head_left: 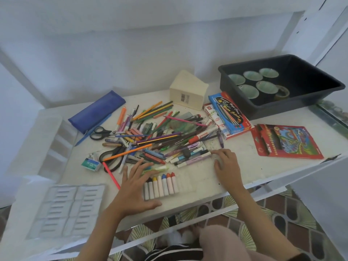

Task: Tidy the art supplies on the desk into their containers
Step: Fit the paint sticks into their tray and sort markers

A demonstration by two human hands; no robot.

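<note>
On the white table (263,170) a big heap of pens and pencils (156,136) sprawls at the middle, with a black tub (273,110) at the far right, a blue pouch (98,112) at the far left and a red box (288,142) at the right. The left grip (135,187) lies flat, fingers spread, holding nothing, beside a crayon row (162,185) at the near edge. The right grip (226,166) rests loose and empty, fingertips at the heap's near rim.

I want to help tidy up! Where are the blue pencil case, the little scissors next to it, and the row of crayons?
blue pencil case (96,112): head view, middle of its fabric.
little scissors (105,132): head view, where the black handles join.
row of crayons (161,186): head view, a middle crayon's wrapper.
</note>
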